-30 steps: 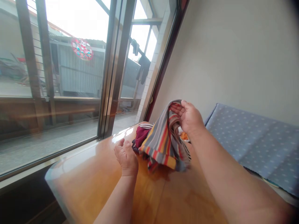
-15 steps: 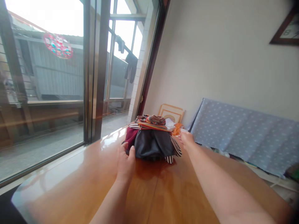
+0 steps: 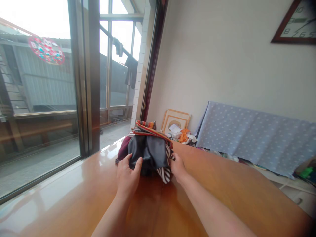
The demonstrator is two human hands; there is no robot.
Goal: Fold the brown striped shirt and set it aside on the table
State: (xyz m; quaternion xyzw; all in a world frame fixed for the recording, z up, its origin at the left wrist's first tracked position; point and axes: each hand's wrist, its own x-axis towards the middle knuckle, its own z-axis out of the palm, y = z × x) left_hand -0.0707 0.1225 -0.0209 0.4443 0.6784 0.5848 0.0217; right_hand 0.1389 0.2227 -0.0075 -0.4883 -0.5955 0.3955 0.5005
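Note:
A pile of folded clothes stands on the wooden table (image 3: 212, 184). At its front hangs a dark, shiny garment (image 3: 148, 151), with a maroon garment (image 3: 123, 148) on the left. Black-and-white striped cloth (image 3: 164, 175) sticks out at the lower right, and an orange-and-red striped garment (image 3: 150, 130) lies on top. My left hand (image 3: 127, 171) is at the front left corner of the pile, thumb and fingers spread against the dark cloth. At the right side, my right hand (image 3: 178, 167) has its fingers curled on the striped cloth; some fingertips are hidden.
A sliding glass door (image 3: 89, 82) borders the table's left side. Behind the table are a leaning frame (image 3: 176, 119), white and orange crumpled items (image 3: 184, 135), and a blue dotted cover (image 3: 247, 131). A wall clock (image 3: 296, 24) hangs at upper right.
My right hand has moved left and down from beyond the pile onto its right side. The top garment has shifted and tilted, and the striped cloth has bunched. The view has turned slightly right.

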